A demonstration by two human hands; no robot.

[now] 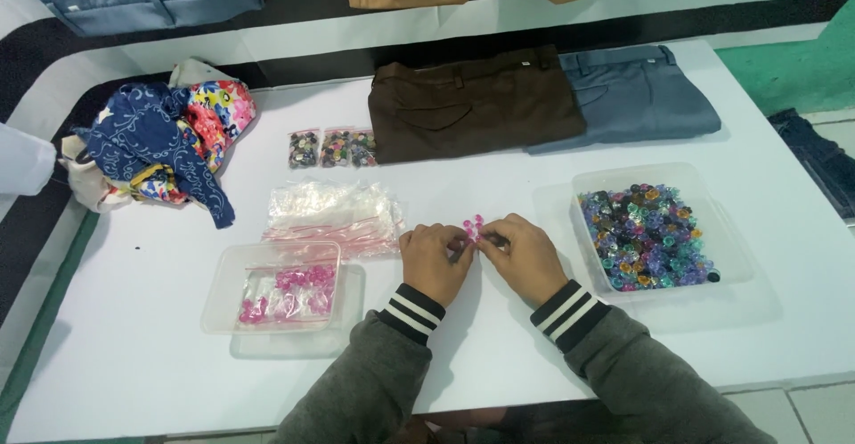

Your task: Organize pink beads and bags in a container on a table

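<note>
My left hand (434,260) and my right hand (524,255) meet at the middle of the white table (134,355). Between their fingertips sit a few small pink beads (473,226), pinched by both hands. A clear plastic tub (598,183) of mixed coloured beads (645,236) stands just right of my right hand. To the left of my left hand a smaller clear tub (223,279) holds small zip bags with pink beads (287,293) in them.
A pile of clear zip bags (331,212) lies behind my left hand. Two filled bead bags (331,147) sit further back. Folded brown trousers (472,101) and grey-blue trousers (637,92) lie at the back; patterned cloth (169,141) is bunched at the back left.
</note>
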